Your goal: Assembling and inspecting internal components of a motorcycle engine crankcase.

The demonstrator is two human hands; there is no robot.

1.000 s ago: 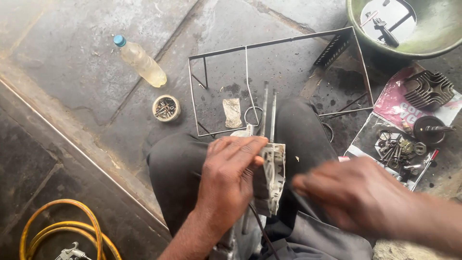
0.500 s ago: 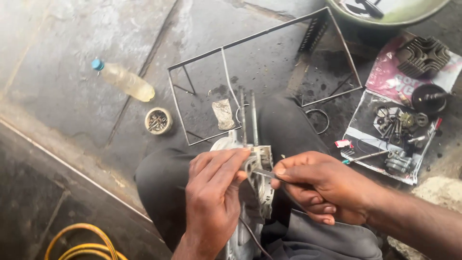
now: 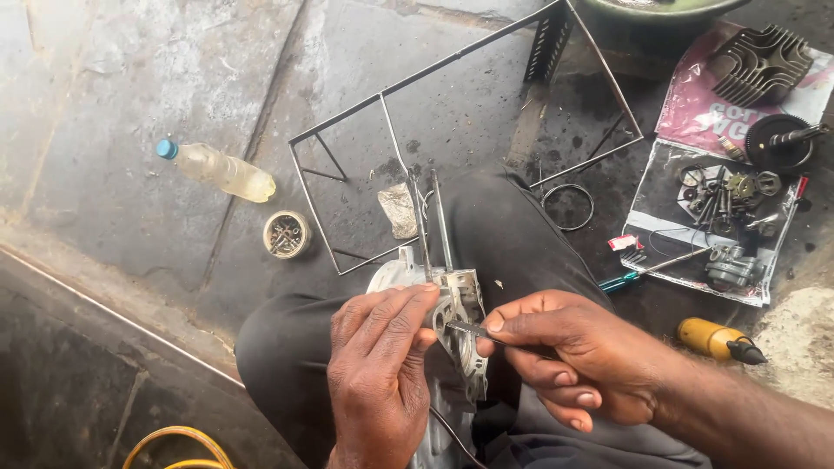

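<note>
A grey metal engine casing (image 3: pixel 459 323) with two long studs (image 3: pixel 427 221) rests on my lap. My left hand (image 3: pixel 378 378) grips the casing from the left, fingers laid over its face. My right hand (image 3: pixel 578 360) pinches a thin dark metal tool (image 3: pixel 469 328) whose tip touches the casing's opening. Dark trousers (image 3: pixel 486 234) lie under the part.
On the stone floor lie a plastic bottle (image 3: pixel 217 171), a small tin of screws (image 3: pixel 286 234), a wire frame (image 3: pixel 469 139) and a metal ring (image 3: pixel 569 207). To the right, paper (image 3: pixel 686 208) holds small parts, a finned cylinder head (image 3: pixel 760 62), a gear (image 3: pixel 777 141); a screwdriver (image 3: pixel 647 267) and yellow tool (image 3: pixel 717 339) lie near. A yellow hose (image 3: pixel 174 445) shows bottom left.
My right hand came in from the right and now holds the thin tool against the casing. The view has shifted, so the floor items sit higher in the frame.
</note>
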